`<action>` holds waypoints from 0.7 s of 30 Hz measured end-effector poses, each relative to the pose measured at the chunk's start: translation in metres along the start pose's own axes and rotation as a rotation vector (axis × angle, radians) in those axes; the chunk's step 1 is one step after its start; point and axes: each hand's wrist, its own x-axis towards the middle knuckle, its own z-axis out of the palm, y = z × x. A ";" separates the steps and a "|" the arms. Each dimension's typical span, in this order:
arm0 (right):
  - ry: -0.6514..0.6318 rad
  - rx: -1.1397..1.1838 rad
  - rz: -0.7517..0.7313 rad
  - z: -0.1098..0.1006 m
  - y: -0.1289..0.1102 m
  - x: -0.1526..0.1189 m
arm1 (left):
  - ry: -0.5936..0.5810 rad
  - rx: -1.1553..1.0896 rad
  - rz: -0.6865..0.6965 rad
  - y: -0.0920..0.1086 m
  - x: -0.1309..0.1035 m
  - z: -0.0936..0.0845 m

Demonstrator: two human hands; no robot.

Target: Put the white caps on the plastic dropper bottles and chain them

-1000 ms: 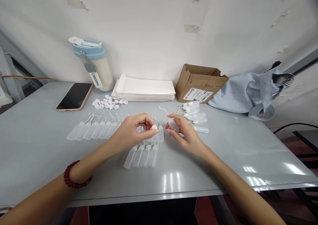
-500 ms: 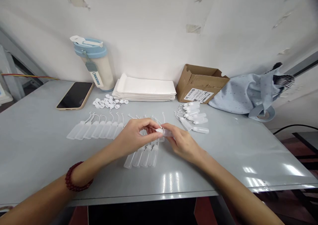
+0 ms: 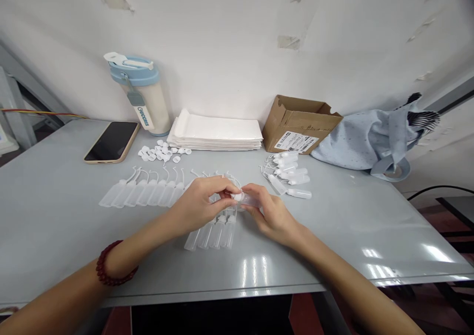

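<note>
Whitish wall (image 3: 222,44) rises behind a grey bench (image 3: 370,216) in the head view. On the far left, a closed tumbler (image 3: 155,103) with a blue lid hides its contents, and a phone (image 3: 113,141) lies beside it. Loose white caps (image 3: 159,152) are scattered just in front of a stack of white envelopes (image 3: 222,130). Farther right stands an open-topped cardboard box (image 3: 277,123), its inside mostly out of sight. A pale blue bag (image 3: 357,137) touches or nearly touches it, with striped cloth (image 3: 422,119) showing at the mouth.

Near the middle, the left hand (image 3: 202,197) pinches a white cap (image 3: 236,196) between narrowed fingers, at the neck of a small bottle (image 3: 251,200). The right hand's (image 3: 276,211) fingers close around the bottle's translucent body, which lies roughly level, cap end left. Whether it contains anything I cannot tell.

A long row of bottles (image 3: 146,194) runs left from behind the left hand; a shorter row (image 3: 215,237) lies nearer. More bottles (image 3: 291,169) cluster beyond the right hand. Open bench spreads right of that cluster and along the near edge, between the forearms.
</note>
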 end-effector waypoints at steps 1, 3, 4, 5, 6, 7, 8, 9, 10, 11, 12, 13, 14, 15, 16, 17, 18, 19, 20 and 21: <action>-0.015 0.035 0.041 -0.001 -0.001 0.000 | 0.018 0.029 0.053 0.000 0.000 0.001; -0.044 0.094 0.121 -0.003 -0.003 0.001 | 0.046 0.079 0.125 0.000 -0.001 0.002; -0.057 0.114 0.154 -0.004 -0.004 0.001 | 0.053 0.092 0.135 0.001 -0.001 0.002; -0.069 0.127 0.182 -0.005 -0.005 0.001 | 0.055 0.092 0.128 0.001 -0.001 0.003; -0.078 0.138 0.202 -0.005 -0.006 0.002 | 0.051 0.075 0.111 0.002 -0.002 0.003; -0.084 0.148 0.215 -0.005 -0.007 0.002 | 0.042 0.043 0.087 0.002 -0.002 0.003; -0.086 0.157 0.218 -0.005 -0.007 0.002 | 0.031 0.002 0.058 0.003 -0.002 0.003; -0.082 0.164 0.213 -0.005 -0.007 0.002 | 0.019 -0.044 0.025 0.004 -0.002 0.003; -0.071 0.169 0.199 -0.005 -0.007 0.002 | 0.010 -0.086 -0.009 0.006 -0.002 0.003; -0.057 0.166 0.181 -0.004 -0.006 0.002 | 0.006 -0.122 -0.045 0.007 -0.002 0.003; -0.041 0.153 0.160 -0.003 -0.006 0.002 | 0.014 -0.146 -0.082 0.009 -0.002 0.003; -0.025 0.129 0.136 -0.003 -0.005 0.001 | 0.035 -0.160 -0.123 0.010 -0.002 0.003; -0.009 0.098 0.109 -0.002 -0.005 0.001 | 0.065 -0.173 -0.167 0.011 -0.002 0.003; 0.007 0.063 0.081 -0.001 -0.004 0.001 | 0.098 -0.188 -0.210 0.012 -0.003 0.004; 0.023 0.024 0.052 -0.001 -0.003 0.001 | 0.126 -0.199 -0.254 0.013 -0.003 0.004; 0.039 -0.015 0.023 0.000 -0.003 0.001 | 0.142 -0.206 -0.298 0.013 -0.002 0.003; 0.055 -0.053 -0.005 0.000 -0.002 0.000 | 0.142 -0.206 -0.338 0.013 -0.002 0.003; 0.071 -0.089 -0.032 0.001 -0.001 0.000 | 0.121 -0.202 -0.372 0.013 -0.002 0.002; 0.081 -0.122 -0.057 0.002 -0.001 0.000 | 0.081 -0.198 -0.392 0.012 -0.001 0.001; 0.087 -0.153 -0.081 0.002 0.000 -0.001 | 0.024 -0.195 -0.400 0.011 -0.001 0.001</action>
